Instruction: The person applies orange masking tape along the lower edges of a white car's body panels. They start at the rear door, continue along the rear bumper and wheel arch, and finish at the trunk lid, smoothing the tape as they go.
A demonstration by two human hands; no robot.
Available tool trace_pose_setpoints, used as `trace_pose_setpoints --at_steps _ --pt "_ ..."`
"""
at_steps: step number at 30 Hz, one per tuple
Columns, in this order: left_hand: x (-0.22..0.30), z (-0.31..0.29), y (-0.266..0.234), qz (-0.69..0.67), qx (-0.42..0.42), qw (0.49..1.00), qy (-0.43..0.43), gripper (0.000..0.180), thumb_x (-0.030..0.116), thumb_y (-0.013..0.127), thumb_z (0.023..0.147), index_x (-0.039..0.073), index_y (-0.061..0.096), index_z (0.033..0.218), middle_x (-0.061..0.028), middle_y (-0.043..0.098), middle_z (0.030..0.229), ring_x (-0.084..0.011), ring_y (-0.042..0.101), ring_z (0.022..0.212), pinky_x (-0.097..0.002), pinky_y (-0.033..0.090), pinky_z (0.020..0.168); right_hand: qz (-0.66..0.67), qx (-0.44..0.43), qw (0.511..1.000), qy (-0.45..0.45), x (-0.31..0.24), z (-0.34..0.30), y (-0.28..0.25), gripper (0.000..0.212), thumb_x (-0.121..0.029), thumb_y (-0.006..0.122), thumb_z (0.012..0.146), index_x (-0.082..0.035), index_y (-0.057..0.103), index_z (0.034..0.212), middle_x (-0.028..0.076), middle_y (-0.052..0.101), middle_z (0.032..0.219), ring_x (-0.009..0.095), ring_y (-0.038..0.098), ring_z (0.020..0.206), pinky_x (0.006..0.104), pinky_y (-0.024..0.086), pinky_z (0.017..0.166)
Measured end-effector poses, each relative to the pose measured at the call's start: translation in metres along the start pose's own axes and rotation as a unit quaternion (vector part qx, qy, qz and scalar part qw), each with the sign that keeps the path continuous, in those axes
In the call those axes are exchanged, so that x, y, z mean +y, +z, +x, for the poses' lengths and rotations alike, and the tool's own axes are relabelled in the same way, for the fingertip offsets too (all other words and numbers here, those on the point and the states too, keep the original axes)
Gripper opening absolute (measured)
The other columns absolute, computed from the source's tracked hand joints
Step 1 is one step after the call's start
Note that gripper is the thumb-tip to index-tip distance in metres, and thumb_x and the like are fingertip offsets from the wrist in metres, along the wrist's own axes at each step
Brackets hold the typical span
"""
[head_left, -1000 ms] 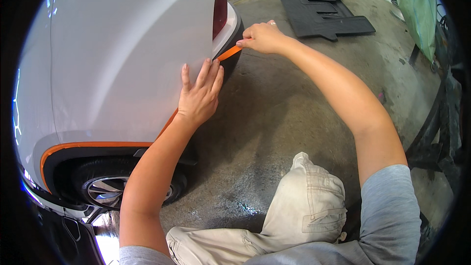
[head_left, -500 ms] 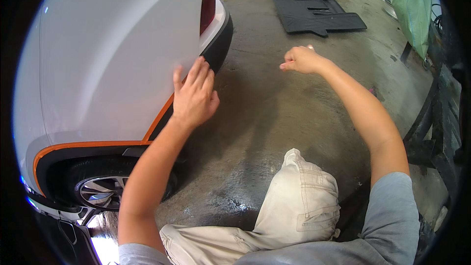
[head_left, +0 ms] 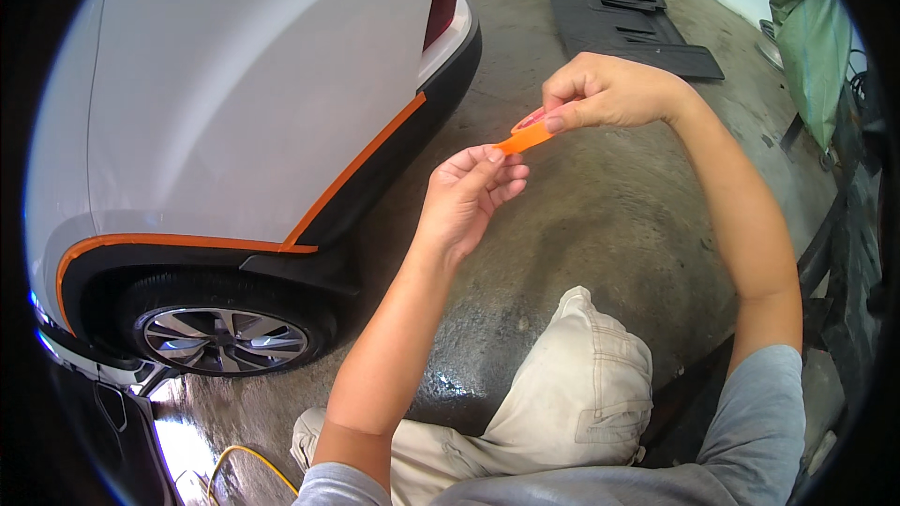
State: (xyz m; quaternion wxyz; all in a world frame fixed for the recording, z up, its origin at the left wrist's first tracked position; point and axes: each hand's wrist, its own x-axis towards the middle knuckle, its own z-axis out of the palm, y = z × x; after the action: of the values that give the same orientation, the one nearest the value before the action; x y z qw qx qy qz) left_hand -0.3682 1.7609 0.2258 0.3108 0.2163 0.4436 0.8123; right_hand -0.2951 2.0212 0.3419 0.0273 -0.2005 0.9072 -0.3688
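A roll of orange masking tape point(head_left: 528, 138) hangs in front of me, held from above by my right hand point(head_left: 609, 94). Between thumb and fingers, my left hand point(head_left: 476, 195) pinches the tape's free end, so a short stretch spans both hands. To the left is a white car point(head_left: 244, 84). A strip of orange tape point(head_left: 361, 169) runs along the seam between its white panel and the black bumper point(head_left: 403, 131). More orange tape point(head_left: 178, 240) follows the edge above the black wheel arch trim. Both hands are apart from the car.
Beneath the arch is the rear wheel point(head_left: 225, 337). Black mats point(head_left: 619, 19) lie on the concrete floor further off. A green sack point(head_left: 806, 37) and dark metal frame parts point(head_left: 844, 225) stand at the right. A yellow hose point(head_left: 246, 453) curves over the floor at lower left.
My left hand has come away from the bumper seam and moved right to the tape roll. The right hand has turned, and the tape now shows between both hands. The view has shifted left.
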Motion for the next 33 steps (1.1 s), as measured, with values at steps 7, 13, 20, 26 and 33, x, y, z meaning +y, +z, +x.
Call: trace_pose_setpoints --at_steps 7,13,20,26,33 --pt "0.011 0.034 0.001 0.129 0.231 0.953 0.149 0.019 0.013 0.067 0.111 -0.006 0.067 0.107 -0.0110 0.073 0.089 -0.0174 0.074 0.071 -0.0294 0.063 0.062 -0.228 0.158 0.960 0.040 0.030 0.038 0.003 0.044 -0.047 0.066 0.105 -0.008 0.076 0.085 0.012 0.067 0.067 0.032 0.065 0.067 0.0459 0.050 0.079" --pt "0.019 0.082 0.010 0.082 0.401 0.889 0.204 0.020 0.010 0.068 0.110 -0.009 0.064 0.109 -0.0142 0.073 0.091 -0.0208 0.076 0.073 -0.0289 0.065 0.060 -0.371 0.187 0.907 0.067 0.033 0.085 -0.011 0.039 -0.048 0.066 0.101 -0.016 0.084 0.087 0.005 0.076 0.074 0.031 0.073 0.078 0.0537 0.040 0.106" --pt "0.025 0.088 0.018 0.065 0.421 0.878 0.216 0.019 0.008 0.069 0.108 -0.010 0.064 0.110 -0.0151 0.073 0.092 -0.0221 0.077 0.072 -0.0301 0.066 0.059 -0.352 0.181 0.916 0.067 0.031 0.091 -0.017 0.035 -0.045 0.065 0.100 -0.018 0.085 0.087 0.002 0.078 0.075 0.027 0.074 0.080 0.0541 0.038 0.108" --pt "0.028 0.093 0.027 0.034 0.453 0.864 0.217 0.016 0.006 0.067 0.109 -0.009 0.063 0.106 -0.0135 0.071 0.088 -0.0217 0.076 0.069 -0.0306 0.066 0.058 -0.370 0.177 0.910 0.062 0.026 0.094 -0.020 0.036 -0.045 0.067 0.101 -0.017 0.084 0.086 0.004 0.077 0.074 0.028 0.075 0.081 0.0553 0.039 0.108" --pt "0.039 0.099 0.034 -0.020 0.477 0.855 0.202 0.016 0.005 0.067 0.107 -0.011 0.064 0.105 -0.0146 0.072 0.087 -0.0201 0.075 0.067 -0.0277 0.063 0.055 -0.383 0.182 0.905 0.041 0.022 0.094 -0.018 0.038 -0.045 0.067 0.102 -0.014 0.083 0.088 0.008 0.076 0.073 0.032 0.074 0.079 0.0565 0.039 0.108"
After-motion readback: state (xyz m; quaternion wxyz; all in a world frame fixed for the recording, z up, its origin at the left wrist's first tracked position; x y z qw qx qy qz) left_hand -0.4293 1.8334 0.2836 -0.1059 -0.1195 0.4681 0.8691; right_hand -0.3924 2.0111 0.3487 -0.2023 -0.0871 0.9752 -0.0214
